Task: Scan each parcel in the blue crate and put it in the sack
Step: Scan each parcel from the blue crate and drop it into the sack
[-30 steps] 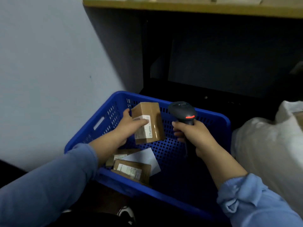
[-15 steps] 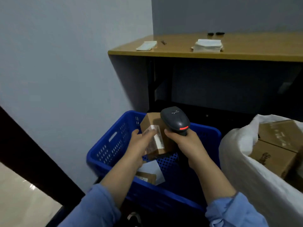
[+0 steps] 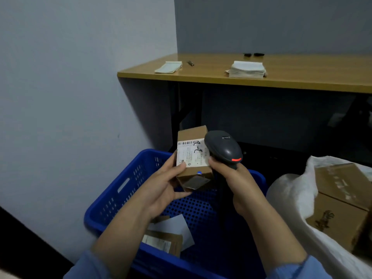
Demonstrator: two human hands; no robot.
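Nearest, at six o'clock, the blue crate (image 3: 120, 200) held more parcels (image 3: 164, 241) on its floor. Over it, the left hand (image 3: 163, 190) gripped a small parcel (image 3: 192, 158), label up and thumb on the label. At the parcel's three o'clock, the right hand (image 3: 238, 186) was wrapped round the scanner (image 3: 223, 148), whose head overlapped the label. Scanning was judged the step in hand. The next move called for carrying the parcel towards four o'clock into the sack (image 3: 289, 190), which held cartons (image 3: 340, 200).

Blue perforated crate (image 3: 124, 184), brown parcel (image 3: 193, 135) with white label, dark-grey scanner (image 3: 223, 148)
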